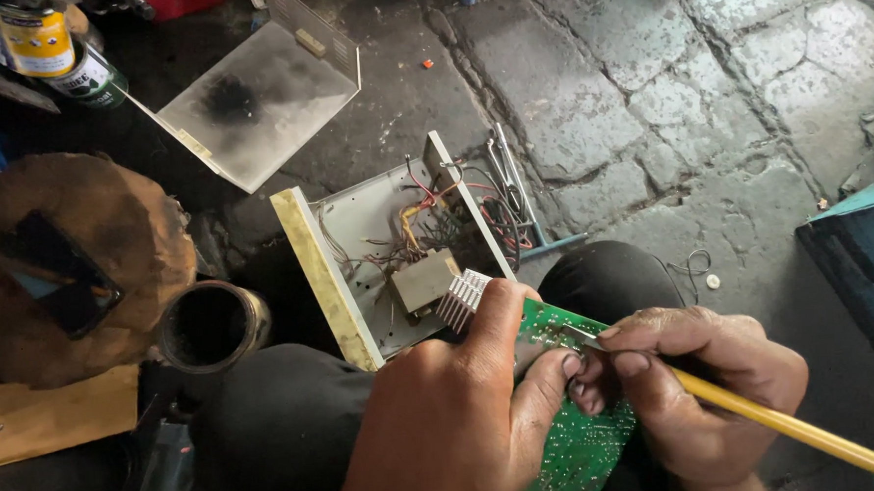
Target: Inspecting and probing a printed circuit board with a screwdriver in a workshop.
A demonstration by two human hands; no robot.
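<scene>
Green circuit board, solder side up, sits over the person's lap, gripped by the left hand: thumb along the top edge, fingers curled under the right side. Finned aluminium heatsink is at the board's upper-left corner, just above the left thumb. Right hand is closed in a pencil grip on a tool with a yellow shaft and a green end at the frame's lower right; its metal tip rests on the board next to the left fingertips. Probably a soldering iron or a probe, can't tell from this angle. Behind the board, on the stone floor, an open cream metal chassis with a tangle of red, yellow and black wires and a boxy tan component inside. Its removed cover, sooty patch in the middle, lies further back and to the left. Tweezers-like metal tool lies just right of the chassis. At left: a worn round brown cushion with a dark phone on it, and a dark open tube lying beside the knee. Two cans top left.
</scene>
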